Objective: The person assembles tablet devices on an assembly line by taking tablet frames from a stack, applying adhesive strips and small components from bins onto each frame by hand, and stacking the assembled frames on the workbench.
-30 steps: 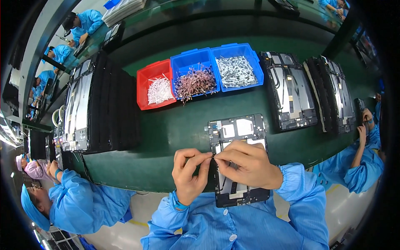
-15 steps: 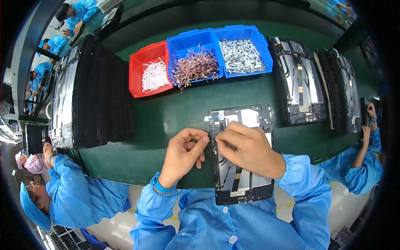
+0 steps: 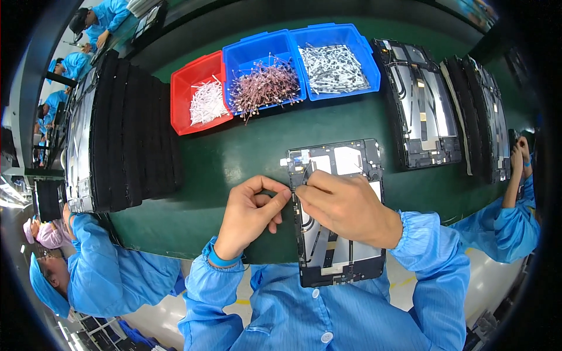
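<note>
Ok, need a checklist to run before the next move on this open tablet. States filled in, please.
1. Tablet fully over the table: not ok, near end reaches past the edge.
2. Wristband on left wrist: ok.
3. Left hand at tablet's left edge: ok.
4. Right hand holding a small part: cannot tell, too small to see.
5. Wires all inside the middle bin: not ok, some poke past its front rim.

The bench point(image 3: 234, 155) is green; the floor point(image 3: 483, 282) (yellow-lined) is pale.
</note>
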Action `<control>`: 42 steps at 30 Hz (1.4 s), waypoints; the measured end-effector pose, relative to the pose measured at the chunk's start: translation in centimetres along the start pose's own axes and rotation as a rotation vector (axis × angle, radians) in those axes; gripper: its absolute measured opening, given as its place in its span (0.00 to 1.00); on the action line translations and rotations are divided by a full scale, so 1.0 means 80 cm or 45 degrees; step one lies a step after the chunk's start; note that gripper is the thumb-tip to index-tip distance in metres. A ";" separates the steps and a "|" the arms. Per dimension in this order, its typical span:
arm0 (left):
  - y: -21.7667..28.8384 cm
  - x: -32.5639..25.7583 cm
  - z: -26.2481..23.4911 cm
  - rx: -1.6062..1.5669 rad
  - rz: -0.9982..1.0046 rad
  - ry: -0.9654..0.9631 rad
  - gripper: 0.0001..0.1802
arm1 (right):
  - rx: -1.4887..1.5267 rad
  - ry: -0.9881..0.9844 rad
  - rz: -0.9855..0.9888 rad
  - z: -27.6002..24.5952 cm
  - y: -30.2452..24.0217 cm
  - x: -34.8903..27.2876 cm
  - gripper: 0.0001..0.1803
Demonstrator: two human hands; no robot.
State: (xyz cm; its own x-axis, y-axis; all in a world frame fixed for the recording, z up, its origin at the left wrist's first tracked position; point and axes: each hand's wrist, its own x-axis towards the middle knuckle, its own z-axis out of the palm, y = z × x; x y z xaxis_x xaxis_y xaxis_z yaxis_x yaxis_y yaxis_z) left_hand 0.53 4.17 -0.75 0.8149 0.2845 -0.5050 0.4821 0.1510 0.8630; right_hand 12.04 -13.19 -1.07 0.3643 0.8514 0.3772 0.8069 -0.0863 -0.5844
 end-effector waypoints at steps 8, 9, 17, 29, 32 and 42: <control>-0.001 -0.003 0.006 0.034 0.025 0.051 0.09 | 0.036 -0.019 0.005 -0.001 0.003 -0.001 0.08; -0.002 -0.003 0.007 0.050 0.034 0.067 0.09 | 0.037 -0.017 0.007 -0.001 0.004 -0.001 0.08; 0.005 0.001 0.002 0.036 0.013 0.040 0.09 | 0.064 0.008 -0.003 0.000 0.007 -0.002 0.07; 0.008 0.000 0.011 0.030 -0.026 0.106 0.07 | 0.116 0.028 0.040 0.002 0.008 -0.001 0.08; 0.004 0.000 0.012 0.032 -0.003 0.117 0.06 | 0.138 0.036 0.056 0.000 0.006 -0.002 0.07; 0.002 0.000 0.008 0.030 0.042 0.025 0.08 | 0.049 0.017 0.267 -0.012 -0.005 -0.001 0.06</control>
State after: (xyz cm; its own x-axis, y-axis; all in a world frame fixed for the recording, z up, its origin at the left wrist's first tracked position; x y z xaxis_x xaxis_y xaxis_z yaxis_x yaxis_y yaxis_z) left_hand 0.85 3.59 -0.60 0.8239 0.3079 -0.4758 0.4627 0.1194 0.8784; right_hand 12.11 -13.73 -0.17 0.5286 0.8099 0.2542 0.6948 -0.2407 -0.6777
